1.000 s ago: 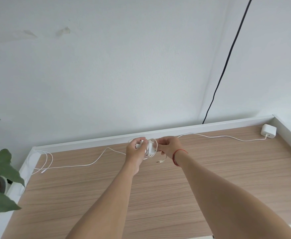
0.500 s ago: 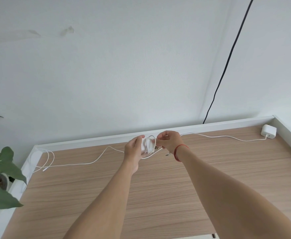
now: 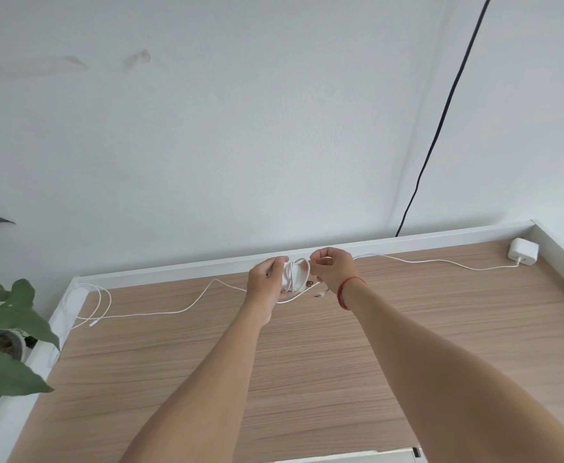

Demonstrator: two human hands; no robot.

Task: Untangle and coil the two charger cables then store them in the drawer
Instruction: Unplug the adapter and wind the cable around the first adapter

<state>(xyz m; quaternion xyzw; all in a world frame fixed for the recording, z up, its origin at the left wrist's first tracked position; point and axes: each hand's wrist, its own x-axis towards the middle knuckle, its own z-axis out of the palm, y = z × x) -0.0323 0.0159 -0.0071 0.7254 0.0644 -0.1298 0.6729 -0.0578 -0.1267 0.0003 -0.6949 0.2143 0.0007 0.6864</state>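
Observation:
At the far middle of the wooden desk (image 3: 307, 362), my left hand (image 3: 267, 279) grips a white charger plug (image 3: 289, 277) with white cable looped around it. My right hand (image 3: 332, 267), a red string on its wrist, pinches a loop of that cable (image 3: 304, 262) beside the plug. A small connector (image 3: 320, 293) dangles under my right hand. One white cable (image 3: 160, 312) trails left across the desk to loose loops at the far left corner. A second white cable (image 3: 441, 262) runs right to another white charger plug (image 3: 523, 251) in the far right corner.
A raised white rim (image 3: 180, 269) borders the desk at the back and sides. A potted plant (image 3: 3, 329) with broad green leaves stands off the left edge. A black cable (image 3: 441, 118) hangs down the wall behind the desk. A white edge (image 3: 357, 457) shows below the desk front.
Both hands have lifted slightly toward the back rim with the plug. My right hand has moved from below the plug to its upper side, carrying the cable loop around it.

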